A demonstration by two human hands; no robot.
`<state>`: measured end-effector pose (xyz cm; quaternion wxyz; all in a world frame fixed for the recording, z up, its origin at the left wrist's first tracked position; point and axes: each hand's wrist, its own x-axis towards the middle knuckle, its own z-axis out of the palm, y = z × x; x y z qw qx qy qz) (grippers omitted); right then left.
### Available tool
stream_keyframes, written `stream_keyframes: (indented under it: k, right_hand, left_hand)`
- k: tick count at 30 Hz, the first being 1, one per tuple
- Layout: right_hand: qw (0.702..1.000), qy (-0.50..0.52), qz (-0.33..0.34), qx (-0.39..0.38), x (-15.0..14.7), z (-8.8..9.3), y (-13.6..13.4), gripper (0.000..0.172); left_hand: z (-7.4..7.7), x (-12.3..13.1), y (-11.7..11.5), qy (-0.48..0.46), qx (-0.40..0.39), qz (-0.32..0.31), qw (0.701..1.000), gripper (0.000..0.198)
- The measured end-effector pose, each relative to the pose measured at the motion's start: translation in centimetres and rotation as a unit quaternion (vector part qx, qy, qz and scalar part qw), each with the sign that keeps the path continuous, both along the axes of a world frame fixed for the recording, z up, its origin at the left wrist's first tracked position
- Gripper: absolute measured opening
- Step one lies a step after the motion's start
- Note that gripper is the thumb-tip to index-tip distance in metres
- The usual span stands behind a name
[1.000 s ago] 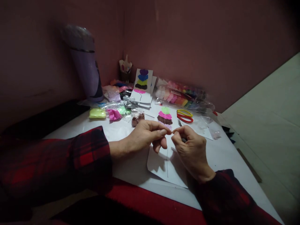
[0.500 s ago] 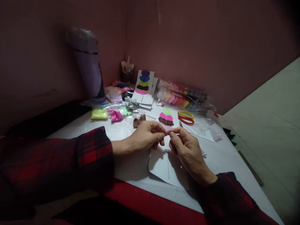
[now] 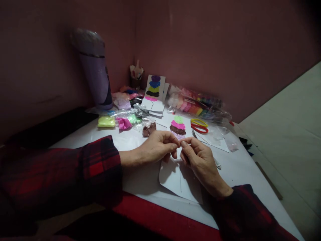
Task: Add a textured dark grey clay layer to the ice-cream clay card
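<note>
Over a white card [image 3: 170, 180], my left hand [image 3: 159, 145] and my right hand [image 3: 198, 159] meet fingertip to fingertip. Both are closed in a pinch; whatever lies between the fingers is too small or hidden to name. The card bears bands of clay [image 3: 177, 129] in green, pink, brown and lilac, with a thin drawn line running down below them. My hands cover the card's middle. Left of the card lie a brown clay lump [image 3: 149, 129] in clear wrap, a pink clay piece [image 3: 123, 124] and a yellow clay packet [image 3: 106, 122].
Yellow-and-red-handled scissors [image 3: 199, 126] and a fork [image 3: 194, 133] lie right of the card. Behind stand a finished-looking card [image 3: 153, 90] and a bag of coloured clay [image 3: 193, 103]. A tall purple bottle [image 3: 96, 77] rises at back left, near a cup of tools [image 3: 136, 80].
My fingertips have shifted very slightly, the right hand's a little to the right, still pinched together. Everything on the table stays where it was.
</note>
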<state>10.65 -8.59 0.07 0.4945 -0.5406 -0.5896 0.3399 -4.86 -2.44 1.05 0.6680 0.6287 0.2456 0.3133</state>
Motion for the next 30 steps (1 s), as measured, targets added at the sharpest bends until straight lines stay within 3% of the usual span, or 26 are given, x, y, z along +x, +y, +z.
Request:
stream_keyframes:
  k: [6, 10, 16, 22, 26, 30]
  right_hand:
    - [0.999, 0.009, -0.027, 0.017, 0.2, 0.0, 0.1, 0.034]
    - [0.998, -0.002, -0.05, 0.034, 0.3, -0.1, 0.1, 0.016]
    - [0.997, -0.03, -0.053, 0.038, 0.1, 0.0, 0.1, 0.025]
    - [0.993, -0.057, -0.087, 0.061, 0.2, 0.0, 0.2, 0.009]
    - [0.991, -0.084, -0.092, 0.05, 0.4, -0.1, 0.2, 0.021]
    - [0.995, -0.017, -0.089, 0.03, 0.2, -0.3, 0.3, 0.014]
  left_hand:
    - [0.3, 0.1, 0.0, 0.021, 0.006, 0.021, 1.0, 0.014]
    - [0.4, 0.0, -0.2, 0.04, 0.007, 0.02, 0.999, 0.016]
    - [0.5, 0.0, -0.5, 0.044, -0.006, 0.008, 0.999, 0.016]
    - [0.5, 0.0, 0.0, 0.044, 0.004, 0.034, 0.998, 0.018]
    - [0.1, 0.1, 0.3, 0.077, 0.042, 0.044, 0.995, 0.018]
    - [-0.5, 0.1, 0.5, 0.082, 0.1, 0.043, 0.991, 0.015]
